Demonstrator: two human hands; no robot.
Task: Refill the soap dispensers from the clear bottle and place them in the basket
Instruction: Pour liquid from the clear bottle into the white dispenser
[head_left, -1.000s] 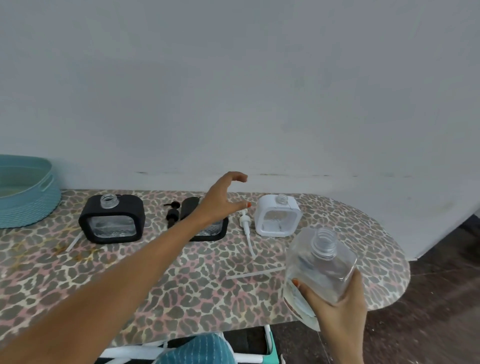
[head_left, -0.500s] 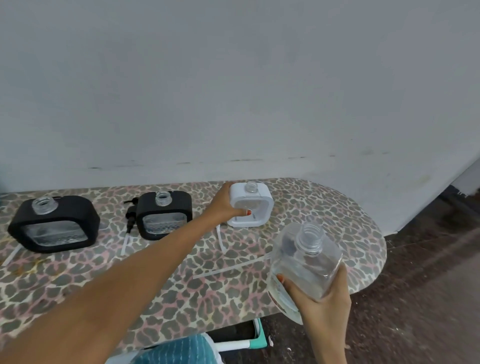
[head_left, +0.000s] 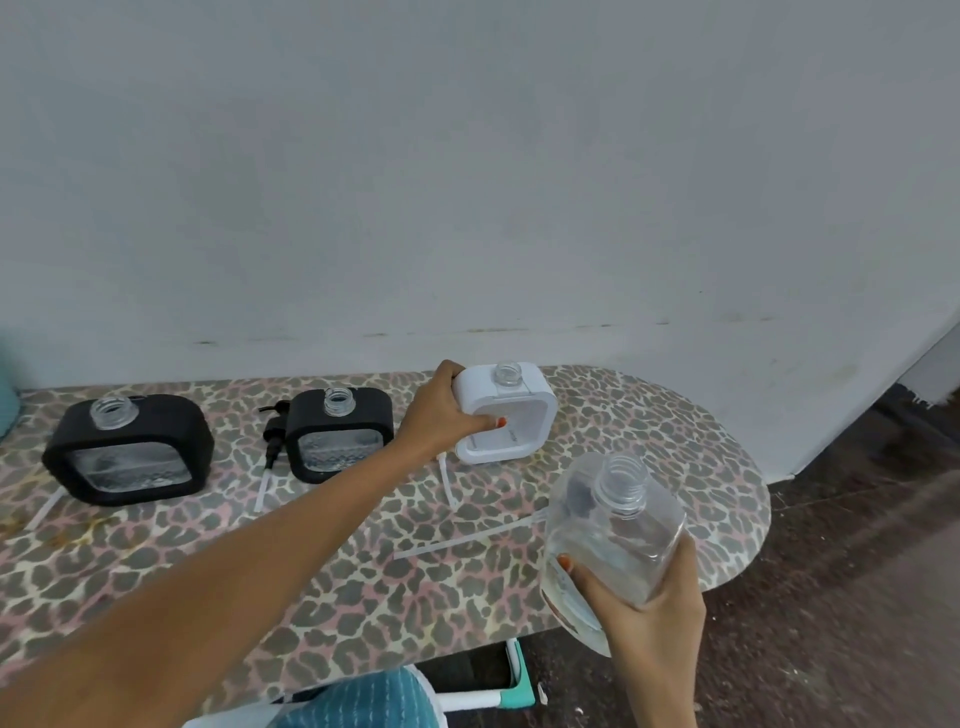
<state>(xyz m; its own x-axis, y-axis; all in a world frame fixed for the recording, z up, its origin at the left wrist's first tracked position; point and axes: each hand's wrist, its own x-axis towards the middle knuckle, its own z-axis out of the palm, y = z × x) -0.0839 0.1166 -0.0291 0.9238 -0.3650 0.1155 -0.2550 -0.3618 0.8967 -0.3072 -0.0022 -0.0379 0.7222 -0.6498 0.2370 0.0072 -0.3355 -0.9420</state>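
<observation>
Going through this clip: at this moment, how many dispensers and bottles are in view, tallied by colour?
Black dispensers: 2
White dispenser: 1
Clear bottle: 1
Total: 4

Left hand (head_left: 441, 415) outstretched, right hand (head_left: 647, 603) near; both curled.

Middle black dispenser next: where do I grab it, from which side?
Likely best: pinch the middle black dispenser front-to-back across its top right corner, from above. It stands upright with an open neck, and the black pump lies at its left side.
</observation>
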